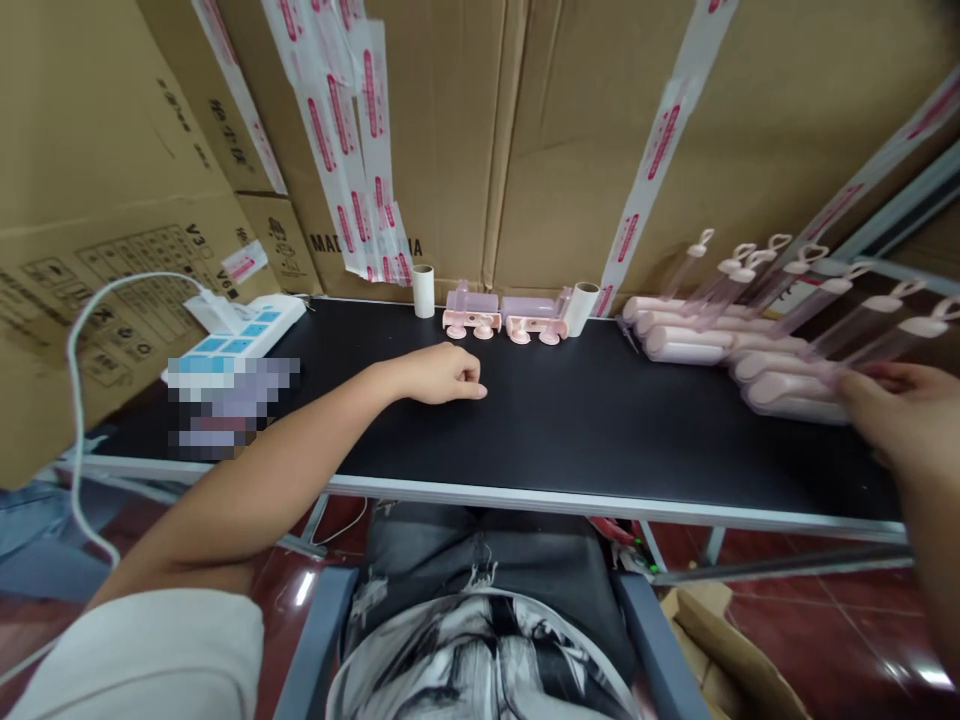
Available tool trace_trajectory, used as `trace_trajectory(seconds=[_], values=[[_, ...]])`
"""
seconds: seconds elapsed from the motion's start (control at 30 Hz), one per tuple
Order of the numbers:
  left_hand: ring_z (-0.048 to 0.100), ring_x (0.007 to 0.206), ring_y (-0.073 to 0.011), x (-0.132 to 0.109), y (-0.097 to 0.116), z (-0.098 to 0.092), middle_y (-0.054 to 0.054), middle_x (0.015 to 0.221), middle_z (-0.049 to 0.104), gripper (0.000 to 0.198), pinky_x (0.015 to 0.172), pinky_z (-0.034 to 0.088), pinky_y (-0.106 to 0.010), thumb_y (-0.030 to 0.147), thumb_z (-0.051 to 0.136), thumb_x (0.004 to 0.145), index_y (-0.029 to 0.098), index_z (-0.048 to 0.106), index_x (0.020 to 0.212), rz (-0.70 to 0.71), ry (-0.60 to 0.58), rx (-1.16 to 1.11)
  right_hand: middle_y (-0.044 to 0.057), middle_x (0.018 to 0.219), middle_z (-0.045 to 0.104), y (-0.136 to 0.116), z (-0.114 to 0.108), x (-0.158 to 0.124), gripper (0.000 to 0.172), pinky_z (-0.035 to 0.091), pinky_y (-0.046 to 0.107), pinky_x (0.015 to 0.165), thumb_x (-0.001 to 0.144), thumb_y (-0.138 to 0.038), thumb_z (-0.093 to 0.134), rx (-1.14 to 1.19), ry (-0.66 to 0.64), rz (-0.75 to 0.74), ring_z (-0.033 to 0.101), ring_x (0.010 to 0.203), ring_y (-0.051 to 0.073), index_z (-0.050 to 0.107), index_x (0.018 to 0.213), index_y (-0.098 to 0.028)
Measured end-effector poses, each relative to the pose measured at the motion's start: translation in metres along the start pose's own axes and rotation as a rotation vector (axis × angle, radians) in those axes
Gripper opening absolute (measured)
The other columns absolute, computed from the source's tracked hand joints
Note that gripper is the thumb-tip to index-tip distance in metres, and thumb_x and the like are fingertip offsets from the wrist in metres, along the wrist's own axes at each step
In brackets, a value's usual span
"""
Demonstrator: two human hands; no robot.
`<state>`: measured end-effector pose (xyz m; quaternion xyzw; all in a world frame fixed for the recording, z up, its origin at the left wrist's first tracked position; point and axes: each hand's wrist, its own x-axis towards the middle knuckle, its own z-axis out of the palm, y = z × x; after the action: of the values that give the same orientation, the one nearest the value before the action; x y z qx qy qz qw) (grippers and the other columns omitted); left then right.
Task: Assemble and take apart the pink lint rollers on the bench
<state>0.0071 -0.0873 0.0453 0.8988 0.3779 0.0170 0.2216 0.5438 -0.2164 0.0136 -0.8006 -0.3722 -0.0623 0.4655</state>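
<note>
Extended with the right grip (900,410) to the right end of the nearest pale pink-and-white cylindrical roller (795,398), on the right of the black-topped bench (585,430). Apparently touching there, with bent fingers, but impossible to tell whether clasping. Lying left of the right grip, with long axis running mainly left to right; far nearer to that side than to the left grip (442,375). Grouped just beyond with more pink-and-white rollers (686,340), below clear shafts slanting up to pink heart-shaped loops. At mid-bench, loosely curled with the left grip, with nothing visible inside. Placed just beyond that, near the back: two lilac-and-pink train-shaped plastic pieces (536,317), side by side between two upright white tubes (424,292).
</note>
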Motion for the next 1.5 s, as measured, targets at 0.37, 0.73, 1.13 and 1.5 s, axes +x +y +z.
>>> trace_trajectory(seconds=[0.37, 0.73, 1.13, 1.5], values=[[0.067, 0.07, -0.0151, 0.002, 0.004, 0.009, -0.004, 0.088, 0.081, 0.027, 0.072, 0.045, -0.029, 0.045, 0.071, 0.099, 0.019, 0.079, 0.099, 0.039, -0.03, -0.003, 0.017, 0.086, 0.075, -0.055, 0.01, -0.067, 0.019, 0.044, 0.059, 0.076, 0.072, -0.043, 0.079, 0.02, -0.194, -0.209, 0.07, 0.081, 0.04, 0.061, 0.078, -0.042], [0.075, 0.098, -0.0224, 0.016, -0.009, 0.024, -0.014, 0.13, 0.08, 0.078, 0.081, 0.055, -0.032, 0.057, 0.087, 0.084, 0.014, 0.066, 0.146, 0.005, 0.122, -0.283, 0.003, 0.081, 0.076, -0.194, 0.117, -0.126, 0.029, 0.05, 0.04, 0.068, 0.084, -0.052, 0.086, 0.581, -0.703, -0.469, 0.066, 0.072, 0.025, 0.071, 0.083, -0.028], [0.076, 0.115, -0.0292, 0.028, -0.034, 0.003, -0.01, 0.124, 0.078, 0.067, 0.105, 0.06, -0.047, 0.056, 0.092, 0.075, 0.021, 0.066, 0.126, 0.332, 0.644, -1.11, -0.005, 0.078, 0.071, -0.23, 0.163, -0.112, 0.049, 0.054, 0.03, 0.057, 0.081, -0.063, 0.096, 1.389, -0.537, -0.176, 0.064, 0.062, 0.015, 0.063, 0.091, -0.029], [0.068, 0.131, -0.0403, 0.043, -0.029, -0.012, -0.019, 0.135, 0.076, 0.062, 0.116, 0.048, -0.053, 0.043, 0.089, 0.083, 0.015, 0.071, 0.136, -0.138, 0.47, 0.126, -0.002, 0.082, 0.074, -0.206, 0.175, -0.085, 0.047, 0.063, 0.04, 0.07, 0.082, -0.064, 0.095, 1.288, -0.376, -0.301, 0.07, 0.072, 0.02, 0.065, 0.092, -0.029]])
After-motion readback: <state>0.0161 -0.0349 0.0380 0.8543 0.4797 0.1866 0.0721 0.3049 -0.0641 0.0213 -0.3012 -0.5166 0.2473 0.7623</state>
